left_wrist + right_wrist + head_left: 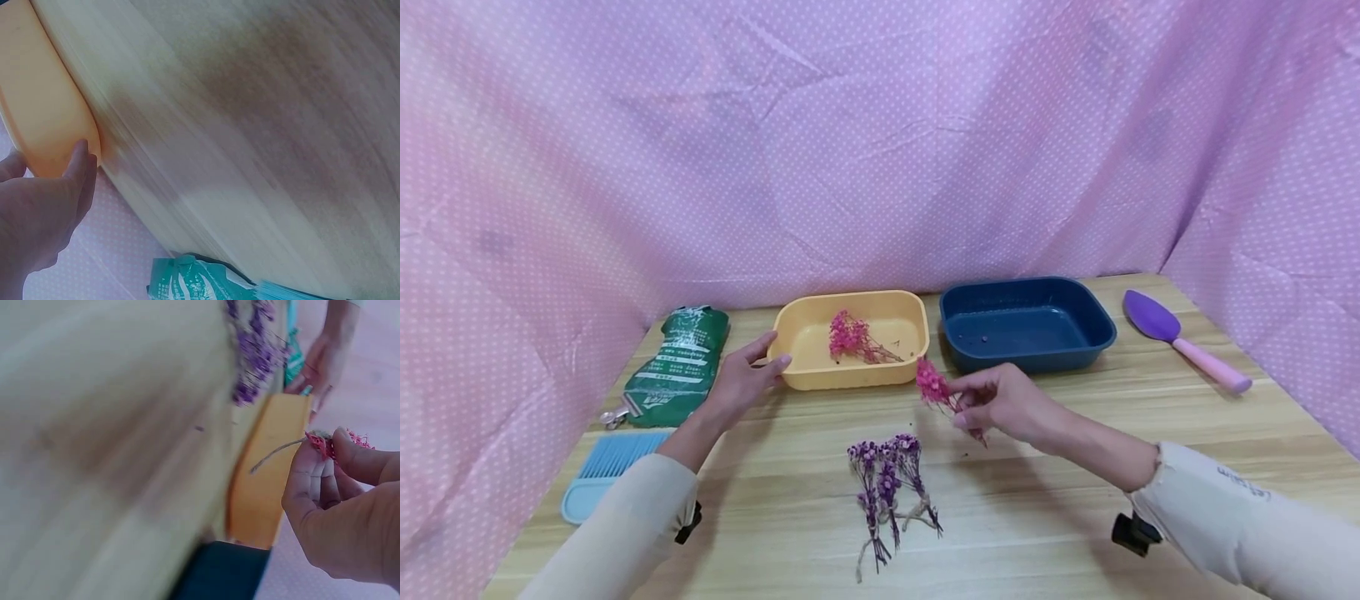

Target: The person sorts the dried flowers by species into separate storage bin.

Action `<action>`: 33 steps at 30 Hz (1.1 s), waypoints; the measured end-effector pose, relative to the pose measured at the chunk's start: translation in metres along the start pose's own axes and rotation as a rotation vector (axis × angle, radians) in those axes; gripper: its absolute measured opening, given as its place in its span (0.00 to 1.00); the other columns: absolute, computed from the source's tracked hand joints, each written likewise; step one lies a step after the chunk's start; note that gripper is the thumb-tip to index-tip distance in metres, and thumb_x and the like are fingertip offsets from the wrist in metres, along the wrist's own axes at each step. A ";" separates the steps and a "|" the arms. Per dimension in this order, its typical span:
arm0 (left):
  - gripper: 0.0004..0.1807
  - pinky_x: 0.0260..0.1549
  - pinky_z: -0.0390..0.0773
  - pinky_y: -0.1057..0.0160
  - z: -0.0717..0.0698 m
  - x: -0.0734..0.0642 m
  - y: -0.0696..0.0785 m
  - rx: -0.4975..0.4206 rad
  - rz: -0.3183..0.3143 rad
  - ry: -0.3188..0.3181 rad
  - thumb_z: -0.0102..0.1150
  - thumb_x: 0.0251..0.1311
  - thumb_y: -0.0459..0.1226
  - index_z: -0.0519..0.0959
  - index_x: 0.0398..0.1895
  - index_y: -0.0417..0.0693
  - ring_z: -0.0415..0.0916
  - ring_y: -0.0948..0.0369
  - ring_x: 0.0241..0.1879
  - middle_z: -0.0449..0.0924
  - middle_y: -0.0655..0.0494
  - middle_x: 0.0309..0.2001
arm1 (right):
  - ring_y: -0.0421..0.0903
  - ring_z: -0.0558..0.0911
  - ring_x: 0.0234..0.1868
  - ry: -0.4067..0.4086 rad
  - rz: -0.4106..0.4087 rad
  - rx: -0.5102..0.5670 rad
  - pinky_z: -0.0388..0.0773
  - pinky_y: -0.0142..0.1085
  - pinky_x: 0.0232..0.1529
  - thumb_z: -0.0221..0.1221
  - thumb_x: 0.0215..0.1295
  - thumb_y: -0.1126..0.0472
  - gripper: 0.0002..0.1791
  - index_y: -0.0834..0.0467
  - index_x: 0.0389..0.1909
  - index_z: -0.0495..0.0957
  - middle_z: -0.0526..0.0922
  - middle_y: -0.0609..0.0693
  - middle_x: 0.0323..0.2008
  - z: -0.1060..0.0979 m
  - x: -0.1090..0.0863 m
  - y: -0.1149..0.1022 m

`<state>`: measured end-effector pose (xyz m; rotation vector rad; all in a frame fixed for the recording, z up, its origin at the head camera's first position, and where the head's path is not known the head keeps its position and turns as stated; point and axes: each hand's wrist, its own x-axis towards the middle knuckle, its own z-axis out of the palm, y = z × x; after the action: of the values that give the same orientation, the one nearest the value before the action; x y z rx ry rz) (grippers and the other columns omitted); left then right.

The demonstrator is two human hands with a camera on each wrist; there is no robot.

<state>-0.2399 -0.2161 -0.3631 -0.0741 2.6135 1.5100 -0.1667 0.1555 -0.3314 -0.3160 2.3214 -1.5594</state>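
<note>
My right hand (1018, 406) pinches a small bunch of pink dried flowers (932, 383) between thumb and fingers, just off the near right corner of a yellow tub (835, 378). In the right wrist view a thin stem or string (275, 456) trails from the bunch. My left hand (742, 382) touches the tub's left end with fairly straight fingers. Another pink dried flower bunch (850, 336) lies inside the tub. Nearer to me on the table, several purple dried flower bunches (887, 483) tied with twine lie side by side.
A dark blue tub (1030, 360) stands right of the yellow one, a few specks inside. Farther right lies a purple trowel (1153, 317) with a pink handle. At left are a green bag (677, 367) with a metal clip and a light blue brush (617, 458). Pink dotted cloth (880, 167) hangs behind.
</note>
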 end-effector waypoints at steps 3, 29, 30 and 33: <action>0.40 0.53 0.78 0.59 0.000 0.001 0.000 -0.004 -0.002 -0.001 0.58 0.65 0.46 0.52 0.76 0.52 0.71 0.49 0.59 0.55 0.43 0.73 | 0.45 0.80 0.30 0.009 -0.004 0.033 0.84 0.37 0.34 0.65 0.57 0.71 0.25 0.67 0.58 0.76 0.81 0.56 0.31 -0.003 0.011 -0.010; 0.40 0.52 0.78 0.59 0.001 0.002 0.000 0.025 -0.026 0.009 0.57 0.65 0.47 0.51 0.76 0.53 0.71 0.49 0.58 0.53 0.44 0.74 | 0.47 0.81 0.31 0.068 0.003 0.189 0.84 0.44 0.44 0.63 0.60 0.72 0.26 0.63 0.61 0.74 0.81 0.56 0.32 0.009 0.118 -0.059; 0.40 0.52 0.78 0.59 0.001 0.002 0.000 0.025 -0.026 0.009 0.56 0.65 0.48 0.51 0.76 0.53 0.71 0.49 0.58 0.53 0.44 0.74 | 0.48 0.81 0.31 0.072 0.010 0.193 0.83 0.46 0.45 0.63 0.60 0.72 0.26 0.63 0.61 0.74 0.81 0.56 0.31 0.010 0.121 -0.059; 0.40 0.52 0.78 0.60 0.001 0.002 0.000 0.017 -0.026 0.012 0.57 0.65 0.47 0.51 0.76 0.53 0.72 0.49 0.58 0.53 0.44 0.74 | 0.48 0.80 0.28 0.092 0.032 0.192 0.83 0.48 0.46 0.63 0.58 0.73 0.26 0.63 0.59 0.75 0.81 0.54 0.28 0.016 0.130 -0.058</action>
<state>-0.2419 -0.2156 -0.3637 -0.1147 2.6236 1.4832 -0.2804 0.0732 -0.3021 -0.1627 2.2078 -1.7989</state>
